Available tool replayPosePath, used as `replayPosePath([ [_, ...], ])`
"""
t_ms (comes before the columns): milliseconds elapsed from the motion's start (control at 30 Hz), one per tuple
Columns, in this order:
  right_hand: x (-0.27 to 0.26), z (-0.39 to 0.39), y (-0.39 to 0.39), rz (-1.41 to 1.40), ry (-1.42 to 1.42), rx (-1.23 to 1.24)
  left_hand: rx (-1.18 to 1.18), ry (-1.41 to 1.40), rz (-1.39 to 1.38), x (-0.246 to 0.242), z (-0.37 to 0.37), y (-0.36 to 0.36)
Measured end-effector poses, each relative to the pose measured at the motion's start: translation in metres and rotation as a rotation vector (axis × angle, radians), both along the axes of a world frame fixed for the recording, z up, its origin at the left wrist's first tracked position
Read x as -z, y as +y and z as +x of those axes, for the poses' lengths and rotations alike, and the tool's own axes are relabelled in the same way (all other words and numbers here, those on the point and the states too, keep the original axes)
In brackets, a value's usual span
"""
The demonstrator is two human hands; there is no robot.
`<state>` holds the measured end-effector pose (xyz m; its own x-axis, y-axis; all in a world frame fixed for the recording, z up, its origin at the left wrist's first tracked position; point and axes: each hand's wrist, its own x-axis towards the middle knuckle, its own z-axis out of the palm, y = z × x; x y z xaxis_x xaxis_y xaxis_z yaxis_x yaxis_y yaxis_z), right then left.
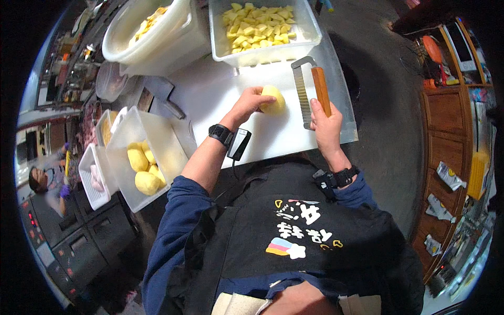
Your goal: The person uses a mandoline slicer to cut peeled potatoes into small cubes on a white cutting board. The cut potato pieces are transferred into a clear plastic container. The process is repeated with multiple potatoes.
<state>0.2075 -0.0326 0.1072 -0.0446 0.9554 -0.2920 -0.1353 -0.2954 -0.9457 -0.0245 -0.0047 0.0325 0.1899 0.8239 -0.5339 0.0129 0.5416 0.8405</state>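
A peeled yellow potato point(274, 100) is held in my left hand point(252, 103) over the white cutting board point(220, 114). My right hand point(328, 124) grips a crinkle cutter point(322, 88) by its wooden handle, to the right of the potato. The cutter's wavy metal blade points toward me, apart from the potato. Beyond the board, a clear plastic bin point(265, 55) contains many potato chunks point(258, 29). On the left, a translucent tub point(173, 143) holds several whole peeled potatoes point(146, 183).
A cleaver point(161, 94) lies left of the board. A large white tub point(118, 55) with yellow pieces stands at the far left. A small black device point(239, 145) sits by my left wrist. Another person point(49, 177) is at far left; a wooden cabinet point(445, 114) stands right.
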Motion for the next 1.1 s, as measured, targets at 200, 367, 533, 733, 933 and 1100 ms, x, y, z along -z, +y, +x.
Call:
replayPosePath([
  [200, 0.016, -0.023, -0.004, 0.0, -0.093, -0.185, -0.033, 0.471, 0.035, 0.01, -0.013, -0.043],
  [367, 0.029, -0.04, -0.004, 0.129, -0.209, -0.296, -0.095, 0.695, 0.265, 0.025, -0.006, -0.057],
  [533, 0.03, -0.048, -0.003, 0.122, -0.275, -0.394, -0.193, 0.63, 0.285, 0.036, 0.001, -0.065],
  [733, 0.029, -0.054, 0.002, 0.129, -0.43, -0.442, -0.21, 0.593, 0.279, 0.035, 0.001, -0.064],
  [933, 0.043, -0.066, 0.009, 0.145, -0.535, -0.464, -0.174, 0.572, 0.287, 0.037, -0.003, -0.058],
  [1100, 0.056, -0.067, -0.005, 0.121, -0.506, -0.364, -0.175, 0.55, 0.253, 0.039, -0.006, -0.057],
])
